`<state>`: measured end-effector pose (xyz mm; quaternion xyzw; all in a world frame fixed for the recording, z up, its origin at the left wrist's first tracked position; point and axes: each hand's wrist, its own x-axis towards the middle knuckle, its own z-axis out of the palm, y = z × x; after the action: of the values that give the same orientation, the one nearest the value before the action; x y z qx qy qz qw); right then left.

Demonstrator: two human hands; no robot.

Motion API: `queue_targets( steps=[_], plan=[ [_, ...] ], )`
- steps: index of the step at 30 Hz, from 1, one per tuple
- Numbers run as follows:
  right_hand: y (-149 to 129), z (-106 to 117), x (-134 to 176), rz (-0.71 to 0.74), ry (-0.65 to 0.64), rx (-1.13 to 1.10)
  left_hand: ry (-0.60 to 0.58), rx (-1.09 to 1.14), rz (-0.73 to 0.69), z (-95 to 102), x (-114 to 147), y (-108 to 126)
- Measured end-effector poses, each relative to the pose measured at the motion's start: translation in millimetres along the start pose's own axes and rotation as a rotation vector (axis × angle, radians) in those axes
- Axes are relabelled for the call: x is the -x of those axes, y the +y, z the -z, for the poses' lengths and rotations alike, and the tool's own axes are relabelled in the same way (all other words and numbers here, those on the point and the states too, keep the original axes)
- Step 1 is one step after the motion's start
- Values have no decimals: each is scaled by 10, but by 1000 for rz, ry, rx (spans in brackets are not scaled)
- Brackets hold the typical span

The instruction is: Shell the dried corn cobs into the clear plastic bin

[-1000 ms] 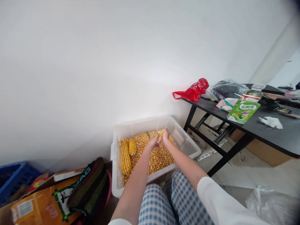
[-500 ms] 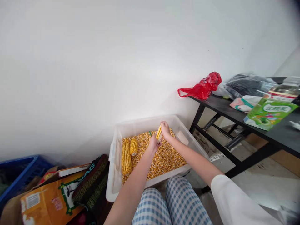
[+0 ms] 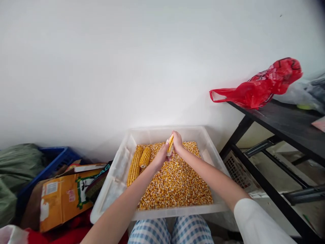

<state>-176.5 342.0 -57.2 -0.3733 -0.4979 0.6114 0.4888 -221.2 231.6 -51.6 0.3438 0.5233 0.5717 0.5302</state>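
A partly shelled corn cob (image 3: 170, 145) is held between my two hands, tilted above the far half of a clear plastic bin (image 3: 114, 189). Closed round its lower left side is my left hand (image 3: 162, 154). My right hand (image 3: 177, 139) grips the upper right side of the same cob, fingers wrapped. Loose corn kernels (image 3: 177, 186) cover the bin's floor beneath both hands. Two cobs still full of kernels, a long one (image 3: 134, 166) and a shorter one (image 3: 145, 157), lie side by side at the bin's left.
On the right, a black table (image 3: 281, 118) bears a red plastic bag (image 3: 264, 86). Left of the bin are an orange cardboard box (image 3: 63, 196), a blue crate (image 3: 59, 156) and a green bag (image 3: 20, 173). A white wall (image 3: 127, 67) rises behind the bin.
The view has turned to the right and come closer to the bin. Both hands keep hold of the cob, which is now more upright and turned slightly.
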Motion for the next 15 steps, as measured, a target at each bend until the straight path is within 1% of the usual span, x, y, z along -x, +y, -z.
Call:
queue_targets(
  steps=[3,6,9,11,15],
  plan=[
    [42,-7,-25,-23,-7,-14,-88,48,62,72,-40,-9],
    [79,24,-25,-58,5,-30,-163,-33,121,151,-22,-10],
    [113,90,-26,-107,4,-38,-230,-103,172,182,9,-35],
    [131,153,-36,-128,9,-32,-232,-108,184,167,2,-63],
    [153,301,-73,-122,25,-16,-193,-183,223,86,-79,-109]
  ],
)
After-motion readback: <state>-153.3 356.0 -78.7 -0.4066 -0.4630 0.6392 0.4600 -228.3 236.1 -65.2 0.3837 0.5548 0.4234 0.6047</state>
